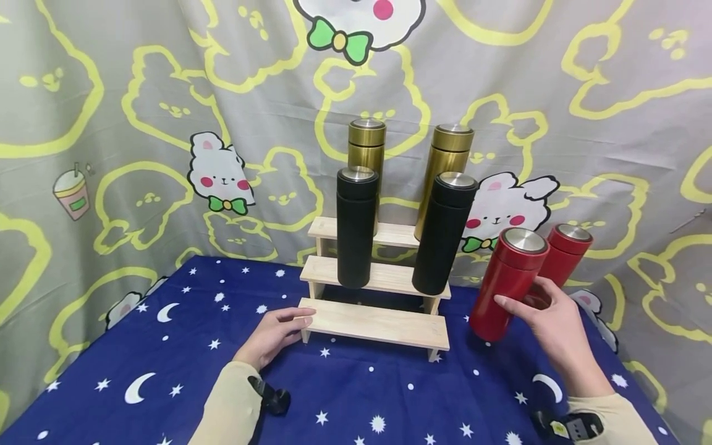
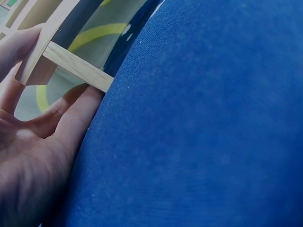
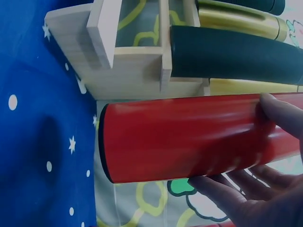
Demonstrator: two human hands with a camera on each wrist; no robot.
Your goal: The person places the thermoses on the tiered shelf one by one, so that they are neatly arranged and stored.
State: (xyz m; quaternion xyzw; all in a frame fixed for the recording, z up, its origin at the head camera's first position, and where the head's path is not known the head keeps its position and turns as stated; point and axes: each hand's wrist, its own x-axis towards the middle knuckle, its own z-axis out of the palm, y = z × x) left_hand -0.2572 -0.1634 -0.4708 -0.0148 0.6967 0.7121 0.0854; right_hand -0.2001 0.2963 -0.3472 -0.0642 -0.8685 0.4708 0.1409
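Note:
My right hand point(image 1: 556, 321) grips a red thermos flask point(image 1: 506, 287) with a steel-topped lid, thumb on its near side. It leans to the right, and its base hangs clear of the blue cloth in the right wrist view. My left hand point(image 1: 275, 334) holds the left end of the lowest step of a wooden three-step stand point(image 1: 378, 322); in the left wrist view, fingers point(image 2: 80, 113) reach the step's leg. Two black flasks point(image 1: 355, 238) stand on the middle step, and two gold flasks point(image 1: 367, 136) behind them on the top step.
A second red flask point(image 1: 567, 247) stands behind the held one, partly hidden. Dark blue cloth point(image 1: 183, 346) with white moons and stars covers the table. A grey curtain point(image 1: 139, 117) with yellow cartoon outlines hangs close behind the stand.

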